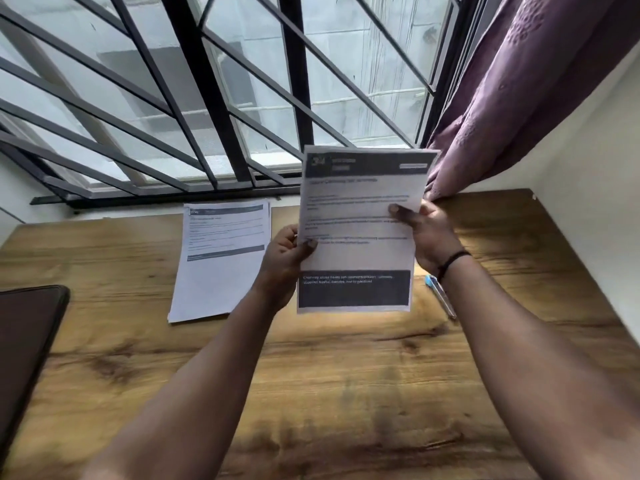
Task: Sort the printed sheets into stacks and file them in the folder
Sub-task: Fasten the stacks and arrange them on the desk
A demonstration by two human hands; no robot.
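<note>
I hold a printed sheet (356, 258) upright above the wooden table (311, 375), its dark header at the top and a dark band near the bottom. My left hand (285, 258) pinches its left edge with the thumb on the front. My right hand (429, 233) grips its right edge, thumb across the text. A stack of printed sheets (218, 271) lies flat on the table to the left of my hands. A dark folder (27, 341) lies at the table's left edge, partly out of view.
A pen with a blue cap (440, 294) lies on the table under my right wrist. A barred window (207, 98) runs along the far side. A purple curtain (519, 98) hangs at the right, touching the table's back edge.
</note>
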